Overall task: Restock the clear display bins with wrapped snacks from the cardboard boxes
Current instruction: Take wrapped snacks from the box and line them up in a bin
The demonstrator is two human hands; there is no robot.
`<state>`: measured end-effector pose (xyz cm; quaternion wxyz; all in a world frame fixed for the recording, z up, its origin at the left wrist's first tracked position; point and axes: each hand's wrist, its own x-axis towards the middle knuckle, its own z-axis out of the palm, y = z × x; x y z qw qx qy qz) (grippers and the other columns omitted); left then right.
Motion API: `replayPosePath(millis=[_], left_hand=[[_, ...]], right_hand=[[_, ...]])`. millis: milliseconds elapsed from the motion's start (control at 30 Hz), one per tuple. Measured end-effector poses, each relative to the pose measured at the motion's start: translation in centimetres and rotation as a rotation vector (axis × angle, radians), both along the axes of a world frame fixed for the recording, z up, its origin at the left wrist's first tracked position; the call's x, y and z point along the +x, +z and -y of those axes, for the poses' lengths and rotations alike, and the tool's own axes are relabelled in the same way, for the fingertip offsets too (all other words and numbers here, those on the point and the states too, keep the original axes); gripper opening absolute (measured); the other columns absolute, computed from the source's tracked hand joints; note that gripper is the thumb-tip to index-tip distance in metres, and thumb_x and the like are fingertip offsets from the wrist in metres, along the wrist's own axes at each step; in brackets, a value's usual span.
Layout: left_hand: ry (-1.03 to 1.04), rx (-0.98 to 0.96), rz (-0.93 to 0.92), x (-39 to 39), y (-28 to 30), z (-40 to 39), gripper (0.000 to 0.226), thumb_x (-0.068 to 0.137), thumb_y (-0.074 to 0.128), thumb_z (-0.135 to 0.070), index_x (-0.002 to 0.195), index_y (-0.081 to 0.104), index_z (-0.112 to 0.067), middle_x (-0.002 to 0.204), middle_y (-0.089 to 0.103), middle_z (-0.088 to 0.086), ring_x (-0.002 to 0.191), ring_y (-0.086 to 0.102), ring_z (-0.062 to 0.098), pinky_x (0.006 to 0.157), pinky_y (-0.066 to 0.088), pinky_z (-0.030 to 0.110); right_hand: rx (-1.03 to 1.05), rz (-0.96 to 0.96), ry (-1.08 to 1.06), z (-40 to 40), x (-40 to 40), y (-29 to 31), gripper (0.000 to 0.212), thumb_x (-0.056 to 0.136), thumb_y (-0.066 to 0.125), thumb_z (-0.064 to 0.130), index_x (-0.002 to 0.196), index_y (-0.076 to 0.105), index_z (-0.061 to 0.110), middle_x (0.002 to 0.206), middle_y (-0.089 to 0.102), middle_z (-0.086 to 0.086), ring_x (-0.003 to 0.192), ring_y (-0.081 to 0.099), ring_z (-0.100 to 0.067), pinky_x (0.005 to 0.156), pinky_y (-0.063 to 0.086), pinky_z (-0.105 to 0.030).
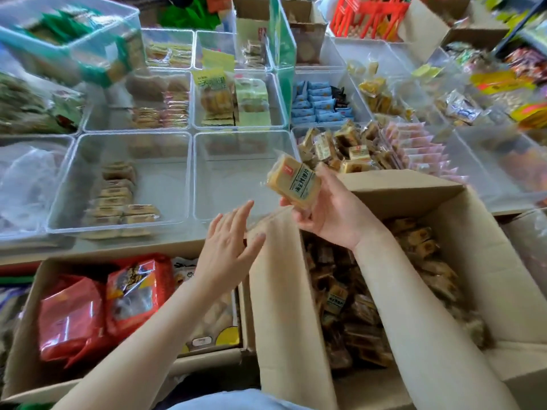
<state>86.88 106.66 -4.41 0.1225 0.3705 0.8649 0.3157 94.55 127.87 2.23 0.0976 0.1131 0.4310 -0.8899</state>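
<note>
Wrapped snack (294, 180): tan slab in clear film, green-lettered label, held tilted above the cardboard box's far-left corner. Cardboard box (485, 261): open, flaps up, full of like packets (jumbled). Clear display bin (204, 176): beyond the flap, nearly bare.

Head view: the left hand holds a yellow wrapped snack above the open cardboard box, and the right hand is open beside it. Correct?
Not quite: the hands are swapped. In the head view the right hand holds the yellow wrapped snack above the open cardboard box, its fingers curled round it, and the left hand is open beside it.
</note>
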Motion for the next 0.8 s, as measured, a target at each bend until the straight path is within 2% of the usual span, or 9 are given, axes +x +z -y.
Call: replayPosePath(millis=[67,167,233,300,367,467,567,667,800], left_hand=[[0.085,-0.102,-0.005,-4.1,-1.8,3.2,0.068,0.1,0.033,-0.058,0.157,0.028,-0.021,0.159,0.037,0.006,0.147,0.029,0.022,0.122,0.017,0.04],[0.189,-0.257,-0.075,-11.0,-5.0,9.0,0.077,0.09,0.025,-0.062,0.148,0.044,-0.015,0.153,0.043,0.013,0.142,0.037,0.032,0.116,0.026,0.047],[0.252,-0.32,-0.122,-15.4,-6.9,12.9,0.074,0.086,0.031,-0.058,0.139,0.052,-0.011,0.15,0.045,0.018,0.14,0.039,0.036,0.115,0.027,0.051],[0.31,-0.369,-0.173,-19.3,-7.7,16.2,0.066,0.087,0.042,-0.053,0.136,0.054,-0.01,0.153,0.041,0.02,0.146,0.032,0.036,0.119,0.018,0.053],[0.352,-0.409,-0.213,-22.8,-8.3,18.6,0.062,0.093,0.048,-0.046,0.144,0.046,-0.01,0.162,0.028,0.017,0.153,0.017,0.032,0.123,0.004,0.052],[0.348,-0.468,-0.178,-27.3,-9.6,21.0,0.071,0.099,0.042,-0.051,0.156,0.027,-0.012,0.168,0.005,0.014,0.156,-0.005,0.026,0.124,-0.009,0.045],[0.304,-0.533,-0.171,-28.8,-11.4,22.3,0.078,0.098,0.027,-0.061,0.161,0.016,-0.015,0.168,-0.008,0.012,0.154,-0.017,0.024,0.124,-0.012,0.045],[0.3,-0.537,-0.213,-28.9,-12.3,22.6,0.082,0.093,0.014,-0.063,0.161,0.007,-0.018,0.166,-0.013,0.012,0.152,-0.022,0.024,0.124,-0.011,0.048],[0.289,-0.542,-0.199,-29.0,-12.3,22.7,0.084,0.091,0.012,-0.061,0.161,0.001,-0.015,0.166,-0.014,0.013,0.152,-0.023,0.026,0.124,-0.008,0.05]], right_hand=[[0.017,0.044,0.007,2.7,-3.3,-0.3,0.051,0.104,0.036,0.051,0.124,0.059,0.011,0.1,0.062,-0.016,0.074,0.056,-0.02,0.061,0.038,-0.027],[0.123,0.161,0.014,6.6,-8.8,-2.2,0.035,0.098,0.05,0.042,0.117,0.059,0.014,0.092,0.06,-0.011,0.07,0.055,-0.019,0.062,0.038,-0.029],[0.165,0.249,0.005,9.8,-12.9,-3.9,0.034,0.089,0.061,0.038,0.115,0.061,0.016,0.09,0.06,-0.009,0.068,0.055,-0.019,0.06,0.039,-0.028],[0.164,0.354,-0.034,13.0,-16.7,-5.8,0.036,0.082,0.065,0.034,0.113,0.063,0.017,0.089,0.062,-0.007,0.066,0.053,-0.018,0.06,0.039,-0.026],[0.175,0.435,-0.059,16.0,-20.1,-7.9,0.027,0.089,0.063,0.027,0.113,0.061,0.015,0.09,0.063,-0.008,0.067,0.053,-0.018,0.061,0.039,-0.025],[0.274,0.509,-0.098,19.2,-24.5,-11.3,0.022,0.095,0.063,0.019,0.115,0.055,0.012,0.096,0.063,-0.01,0.076,0.056,-0.018,0.064,0.043,-0.026],[0.42,0.533,-0.169,20.8,-28.0,-14.1,0.017,0.095,0.065,0.015,0.109,0.055,0.013,0.106,0.063,-0.009,0.089,0.058,-0.018,0.074,0.046,-0.031],[0.546,0.536,-0.217,20.9,-31.2,-16.3,0.015,0.094,0.067,0.013,0.106,0.057,0.014,0.108,0.062,-0.006,0.099,0.058,-0.021,0.084,0.049,-0.035],[0.739,0.555,-0.199,21.0,-35.1,-19.4,0.016,0.09,0.072,0.015,0.099,0.06,0.019,0.114,0.063,-0.009,0.097,0.06,-0.022,0.076,0.052,-0.032]])
